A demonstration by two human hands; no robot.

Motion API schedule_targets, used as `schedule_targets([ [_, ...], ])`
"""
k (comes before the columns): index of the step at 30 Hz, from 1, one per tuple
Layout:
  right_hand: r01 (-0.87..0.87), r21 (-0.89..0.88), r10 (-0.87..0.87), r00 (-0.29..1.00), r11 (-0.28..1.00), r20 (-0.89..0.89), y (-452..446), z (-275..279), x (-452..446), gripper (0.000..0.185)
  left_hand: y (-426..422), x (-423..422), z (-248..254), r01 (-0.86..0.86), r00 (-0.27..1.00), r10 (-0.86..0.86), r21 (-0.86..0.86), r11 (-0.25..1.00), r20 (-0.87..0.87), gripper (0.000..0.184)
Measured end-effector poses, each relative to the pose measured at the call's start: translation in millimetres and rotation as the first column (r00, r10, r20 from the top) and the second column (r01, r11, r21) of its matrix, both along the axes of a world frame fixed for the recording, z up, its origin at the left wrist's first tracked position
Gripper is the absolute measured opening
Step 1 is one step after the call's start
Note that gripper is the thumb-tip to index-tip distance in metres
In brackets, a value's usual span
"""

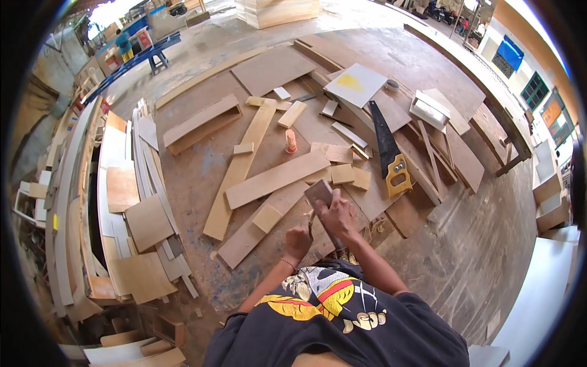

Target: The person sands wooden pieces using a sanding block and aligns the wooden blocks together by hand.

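Note:
Close to my body, my right hand (338, 215) is wrapped over a narrow brown wooden board (319, 192) that slopes down toward my shirt. My left hand (298, 241) is closed in a fist beside it; a thin edge shows at its fingers, too small to name. Just beyond the hands lie small square wood blocks (343, 174) and a long pale plank (278, 179). A second plank (237, 249) with a block (267, 218) on top lies left of my hands. To the right rests a handsaw (386, 147) with a yellow handle.
An orange-capped bottle (290, 141) stands mid-table among offcuts. A box-like wooden piece (203, 124) lies at left, a white-yellow panel (356, 84) at the back. Stacked boards (143, 226) line the left side. Far off, a person (124, 46) stands near blue trestles (137, 64).

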State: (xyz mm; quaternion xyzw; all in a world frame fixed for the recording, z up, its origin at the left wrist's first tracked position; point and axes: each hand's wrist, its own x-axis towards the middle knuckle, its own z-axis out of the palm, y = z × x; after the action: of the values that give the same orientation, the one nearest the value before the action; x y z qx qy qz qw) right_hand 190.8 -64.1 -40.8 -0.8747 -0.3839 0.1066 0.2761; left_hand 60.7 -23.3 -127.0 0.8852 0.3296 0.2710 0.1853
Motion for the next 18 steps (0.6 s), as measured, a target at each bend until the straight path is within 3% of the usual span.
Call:
schedule_targets([
  [1,0.008,0.014,-0.009,0.999,1.000,0.040,4,-5,8,0.040,1,2,0,0.041,0.998,-0.047,0.114,0.993,0.050,0.021],
  [2,0.010,0.017,-0.011,0.999,1.000,0.041,4,-11,10,0.040,2,3,0,0.042,0.998,-0.049,0.117,0.992,0.051,0.021],
  [5,-0.027,-0.007,0.027,0.999,1.000,0.036,1,7,2,0.040,2,8,9,0.039,0.999,-0.038,0.079,0.996,-0.015,0.022],
  [8,-0.112,0.066,0.109,0.993,0.992,0.052,-13,26,-23,0.037,5,3,13,-0.018,0.988,0.006,-0.078,0.997,-0.153,0.024],
  [10,-0.119,0.077,0.115,0.992,0.990,0.057,-15,24,-25,0.038,4,0,8,-0.032,0.999,0.034,-0.130,0.991,0.014,0.024],
  [13,-0.049,0.033,0.048,0.999,0.998,0.008,-7,12,-11,0.038,2,-1,2,-0.021,1.000,0.021,0.009,1.000,0.001,0.022],
  [17,-0.020,-0.018,0.020,1.000,1.000,0.017,1,2,2,0.039,3,6,0,-0.011,0.999,0.009,0.039,0.999,0.043,0.022],
  [18,-0.050,0.003,0.050,0.999,0.999,0.023,1,9,-1,0.039,1,5,4,-0.026,0.999,0.026,0.020,0.999,-0.024,0.022],
])
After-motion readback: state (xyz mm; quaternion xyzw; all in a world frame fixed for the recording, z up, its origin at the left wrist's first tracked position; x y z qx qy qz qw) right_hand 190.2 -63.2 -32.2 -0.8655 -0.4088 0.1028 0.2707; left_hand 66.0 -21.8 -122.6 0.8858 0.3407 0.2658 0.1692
